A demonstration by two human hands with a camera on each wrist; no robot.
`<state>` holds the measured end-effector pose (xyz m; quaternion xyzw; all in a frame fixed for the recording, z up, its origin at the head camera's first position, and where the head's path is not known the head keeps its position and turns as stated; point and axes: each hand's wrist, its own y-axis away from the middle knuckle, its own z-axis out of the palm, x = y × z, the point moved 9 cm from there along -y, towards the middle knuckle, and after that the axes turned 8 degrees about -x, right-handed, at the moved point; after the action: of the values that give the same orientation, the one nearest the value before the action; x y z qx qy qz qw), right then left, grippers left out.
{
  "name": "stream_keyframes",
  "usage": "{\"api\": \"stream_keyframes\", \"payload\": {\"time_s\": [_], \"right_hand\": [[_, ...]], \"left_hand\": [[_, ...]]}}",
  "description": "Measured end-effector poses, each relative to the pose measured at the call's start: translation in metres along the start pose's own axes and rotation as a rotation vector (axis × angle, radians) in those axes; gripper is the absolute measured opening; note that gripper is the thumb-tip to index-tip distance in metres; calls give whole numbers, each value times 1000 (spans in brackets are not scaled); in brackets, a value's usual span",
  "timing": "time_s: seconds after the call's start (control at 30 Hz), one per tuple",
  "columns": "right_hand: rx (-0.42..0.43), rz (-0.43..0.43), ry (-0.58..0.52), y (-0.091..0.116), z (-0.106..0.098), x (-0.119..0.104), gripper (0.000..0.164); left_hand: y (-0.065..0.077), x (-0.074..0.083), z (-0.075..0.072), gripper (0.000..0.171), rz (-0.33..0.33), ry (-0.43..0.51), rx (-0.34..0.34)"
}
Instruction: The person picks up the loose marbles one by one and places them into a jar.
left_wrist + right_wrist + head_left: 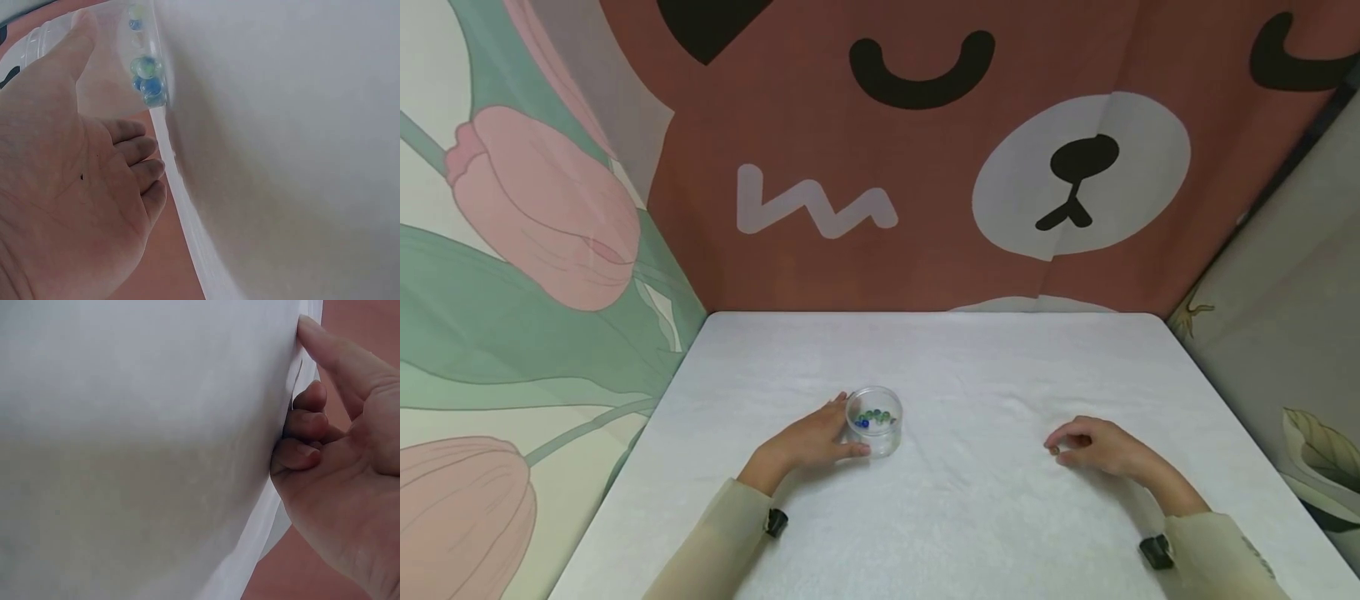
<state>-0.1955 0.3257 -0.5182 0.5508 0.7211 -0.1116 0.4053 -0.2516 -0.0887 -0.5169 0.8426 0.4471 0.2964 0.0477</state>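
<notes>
A clear plastic jar [886, 442] stands on the white-covered table, left of the middle. Several green and blue marbles [149, 84] lie at its bottom. My left hand [812, 437] holds the jar's left side, thumb at the near side and fingers behind. Over on the right, my right hand [1101, 446] is low at the tabletop, with thumb and forefinger close together around a small brownish marble [1055, 451]. From the right wrist, the thumb [337, 353] reaches to the cloth and the other fingers are curled; the marble is hidden there.
White cloth covers the table [955, 517]. A brown bear-print curtain [820, 275] hangs at the back edge. Floral fabric [550, 333] borders the left side, and another printed cloth [1285, 333] the right. A dark band device [1156, 552] sits on the right wrist.
</notes>
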Motion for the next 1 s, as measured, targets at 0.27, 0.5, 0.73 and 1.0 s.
{"api": "stream_keyframes", "payload": {"time_s": [0.27,0.5,0.73,1.0], "right_hand": [[28,-2,25,-4,1,-6,17],[17,8,1,-9,4,-14,17],[3,-56,-14,-13,6,-26,18],[13,-116,-21,-19,11,-43,22]], "left_hand": [[0,1,-2,107,13,-13,12],[2,3,-3,105,17,-28,17],[1,0,-2,105,12,-19,17],[0,0,-1,106,19,-27,20]]}}
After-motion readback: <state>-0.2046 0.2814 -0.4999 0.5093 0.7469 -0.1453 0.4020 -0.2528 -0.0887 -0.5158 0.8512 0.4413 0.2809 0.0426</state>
